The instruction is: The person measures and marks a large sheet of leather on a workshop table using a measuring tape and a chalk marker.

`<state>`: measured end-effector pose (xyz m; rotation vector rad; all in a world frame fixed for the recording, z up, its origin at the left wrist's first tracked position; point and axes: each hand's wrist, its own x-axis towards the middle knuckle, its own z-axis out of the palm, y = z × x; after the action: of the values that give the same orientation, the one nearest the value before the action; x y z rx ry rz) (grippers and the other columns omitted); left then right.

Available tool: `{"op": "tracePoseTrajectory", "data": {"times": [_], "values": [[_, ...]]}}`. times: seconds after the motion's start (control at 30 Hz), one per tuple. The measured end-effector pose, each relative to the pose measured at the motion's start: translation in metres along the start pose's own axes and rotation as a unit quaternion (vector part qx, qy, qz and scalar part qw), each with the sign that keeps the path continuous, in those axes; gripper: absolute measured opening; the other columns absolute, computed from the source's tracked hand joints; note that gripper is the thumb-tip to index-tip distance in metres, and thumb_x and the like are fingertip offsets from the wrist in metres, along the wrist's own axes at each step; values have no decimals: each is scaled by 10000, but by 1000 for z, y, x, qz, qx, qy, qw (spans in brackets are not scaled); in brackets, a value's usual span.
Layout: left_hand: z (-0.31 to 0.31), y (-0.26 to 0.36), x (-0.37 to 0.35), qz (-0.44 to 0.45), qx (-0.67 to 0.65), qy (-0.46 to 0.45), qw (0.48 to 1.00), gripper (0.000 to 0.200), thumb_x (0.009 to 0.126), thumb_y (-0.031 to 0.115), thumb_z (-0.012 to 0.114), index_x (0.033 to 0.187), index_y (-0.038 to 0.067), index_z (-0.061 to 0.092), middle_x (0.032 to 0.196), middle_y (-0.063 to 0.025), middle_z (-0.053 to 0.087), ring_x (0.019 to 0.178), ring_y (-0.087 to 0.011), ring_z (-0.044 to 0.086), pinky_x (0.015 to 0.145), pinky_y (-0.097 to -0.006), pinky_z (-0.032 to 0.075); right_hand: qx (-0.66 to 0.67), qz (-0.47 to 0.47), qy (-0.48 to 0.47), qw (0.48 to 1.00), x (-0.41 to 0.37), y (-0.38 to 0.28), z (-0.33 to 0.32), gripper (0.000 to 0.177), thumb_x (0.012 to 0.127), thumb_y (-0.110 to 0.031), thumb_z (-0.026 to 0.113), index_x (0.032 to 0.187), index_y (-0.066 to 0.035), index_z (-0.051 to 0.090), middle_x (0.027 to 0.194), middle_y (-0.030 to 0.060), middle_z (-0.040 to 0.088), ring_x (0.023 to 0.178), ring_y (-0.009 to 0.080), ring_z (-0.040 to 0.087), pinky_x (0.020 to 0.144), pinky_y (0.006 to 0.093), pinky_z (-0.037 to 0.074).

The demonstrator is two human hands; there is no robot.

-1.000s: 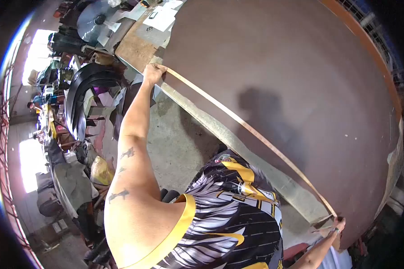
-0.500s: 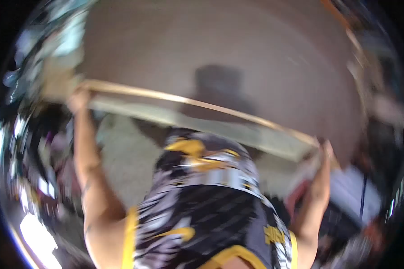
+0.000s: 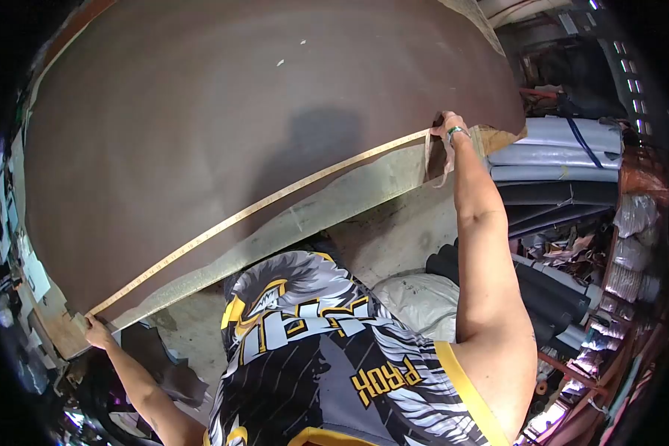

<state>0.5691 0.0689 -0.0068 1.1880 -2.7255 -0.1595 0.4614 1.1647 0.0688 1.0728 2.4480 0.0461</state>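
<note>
A large brown sheet (image 3: pixel 201 111) covers most of the table, and a pale yellow measuring tape (image 3: pixel 267 201) lies along its near edge. At the lower left, my left hand (image 3: pixel 97 331) is closed on one end of the tape at the sheet's corner. My right hand (image 3: pixel 449 125), with a band on the wrist, pinches the tape near the right end of the edge. The tape's loose end hangs below that hand. A dark shadow falls across the sheet.
The table's pale edge (image 3: pixel 297 220) shows below the sheet. Rolled grey and silver material (image 3: pixel 557 152) is stacked at the right, with dark rolls (image 3: pixel 531 286) below. A whitish plastic bundle (image 3: pixel 416 301) sits on the floor. Papers (image 3: pixel 36 275) show at the far left.
The view has turned and become sharper. The tape, earlier sloping down to the right, now slopes up to the right. Both hands remain at the tape.
</note>
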Motion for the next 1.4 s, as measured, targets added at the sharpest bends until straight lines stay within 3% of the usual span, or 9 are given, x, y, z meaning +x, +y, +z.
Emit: {"op": "tracePoseTrajectory", "data": {"times": [0.27, 0.43, 0.53, 0.63, 0.77, 0.8, 1.1, 1.17, 1.4], "values": [[1, 24, -9, 80, 181, 75, 977, 488, 961, 400, 463, 1079, -7, 705, 1080, -295, 656, 1028, -442, 623, 906, -515, 481, 4, -69, 13, 998, 15, 14, 7, 637, 660, -290, 872, 1211, -72, 637, 1198, 144, 664, 1141, 313, 618, 966, 394, 496], [1, 97, -31, -42, 143, 123, 981, 606, 931, 495, 488, 1180, -37, 636, 1170, -265, 635, 1074, -445, 608, 923, -545, 474, 79, -106, -62, 989, 23, 29, 5, 582, 668, -312, 870, 1145, -54, 661, 1205, 168, 654, 1165, 333, 599, 978, 410, 485], [-48, 313, -171, 254, -40, 76, 963, 445, 887, 276, 639, 1188, -51, 625, 1134, -236, 662, 968, -351, 665, 850, -420, 520, 144, -149, -38, 978, 32, 45, 18, 519, 637, -323, 889, 1010, -24, 686, 990, 171, 714, 957, 302, 683, 848, 365, 522], [-66, 507, -388, 347, -215, -105, 907, 295, 849, 173, 647, 1118, 56, 676, 1030, -169, 664, 987, -298, 635, 866, -413, 504, 152, -215, -8, 965, 38, 51, 21, 560, 625, -331, 892, 1030, -3, 686, 1016, 185, 711, 980, 310, 678, 873, 375, 513], [2, 640, -605, 554, -395, -270, 682, 312, 873, 175, 640, 1158, 49, 630, 1137, -163, 603, 1114, -355, 530, 957, -443, 442, 182, -230, -23, 956, 41, 58, 21, 693, 624, -382, 872, 1131, 33, 647, 1153, 235, 660, 1107, 340, 625, 973, 393, 468], [3, 658, -633, 564, -360, -262, 695, 306, 874, 169, 636, 1154, 44, 630, 1126, -157, 601, 1084, -352, 530, 942, -440, 445, 205, -234, -35, 950, 39, 61, 20, 738, 617, -419, 864, 1143, 44, 634, 1111, 237, 673, 1061, 342, 646, 945, 397, 486], [5, 683, -672, 615, -282, -130, 725, 293, 847, 142, 661, 1116, 27, 661, 1059, -132, 612, 962, -334, 537, 858, -429, 457, 240, -316, -164, 903, 99, 150, 6, 735, 635, -331, 860, 1177, 84, 587, 950, 230, 699, 880, 317, 692, 797, 363, 530], [6, 681, -675, 615, -278, -127, 727, 308, 856, 129, 652, 1150, 37, 655, 1079, -145, 608, 974, -349, 535, 867, -441, 448, 309, -338, -92, 884, 120, 188, 10, 540, 640, -343, 867, 938, 19, 598, 774, 166, 678, 733, 257, 671, 705, 372, 532], [3, 682, -678, 611, -261, -137, 735, 319, 853, 136, 663, 1161, 53, 646, 1084, -142, 609, 969, -340, 529, 861, -440, 448, 373, -172, 192, 892, 189, 277, -22, 498, 756, -423, 743, 946, 19, 615, 935, 186, 707, 818, 318, 682, 744, 418, 540]]}}
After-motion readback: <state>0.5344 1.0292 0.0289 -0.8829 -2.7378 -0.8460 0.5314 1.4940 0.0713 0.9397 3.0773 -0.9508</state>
